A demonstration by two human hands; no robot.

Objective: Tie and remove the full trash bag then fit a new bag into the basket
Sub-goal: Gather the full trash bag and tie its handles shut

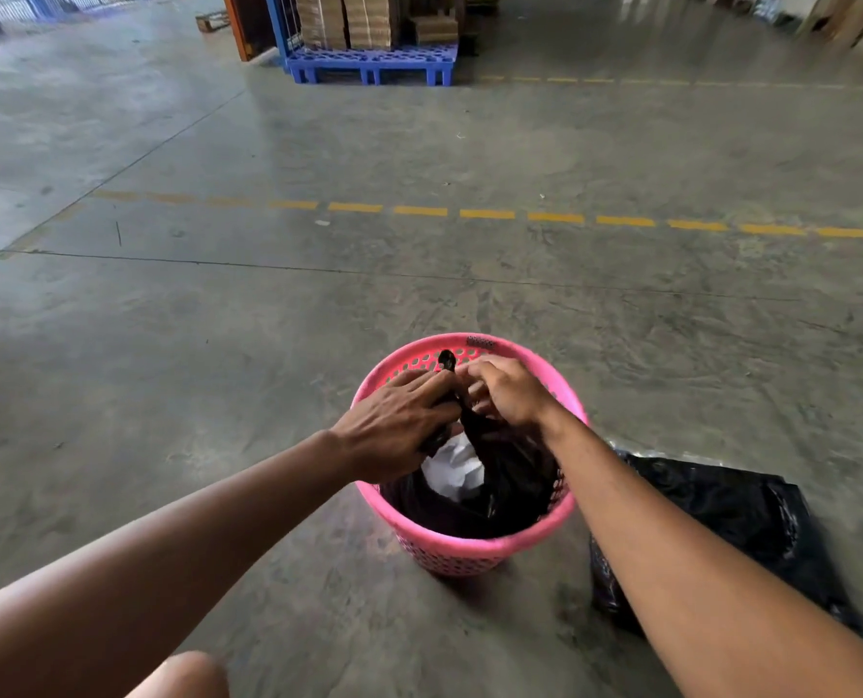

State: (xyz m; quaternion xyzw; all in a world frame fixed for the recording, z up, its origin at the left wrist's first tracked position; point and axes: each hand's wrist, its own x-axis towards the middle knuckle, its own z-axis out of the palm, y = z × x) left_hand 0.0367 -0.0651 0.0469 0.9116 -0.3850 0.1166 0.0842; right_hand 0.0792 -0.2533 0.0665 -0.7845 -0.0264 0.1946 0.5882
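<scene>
A pink perforated basket [469, 546] stands on the concrete floor in front of me. Inside it sits a full black trash bag [510, 476] with white paper [454, 468] showing through its mouth. My left hand [394, 425] and my right hand [507, 390] meet over the basket's far side, each gripping a gathered strip of the bag's top. One black end of the bag pokes up between my fingers. A flat, folded black bag [721, 501] lies on the floor to the right of the basket, partly behind my right forearm.
A dashed yellow line [487, 214] crosses the floor beyond the basket. Far back stands a blue pallet [374, 63] stacked with cardboard boxes, beside a blue rack post. My knee [182, 677] shows at the bottom edge.
</scene>
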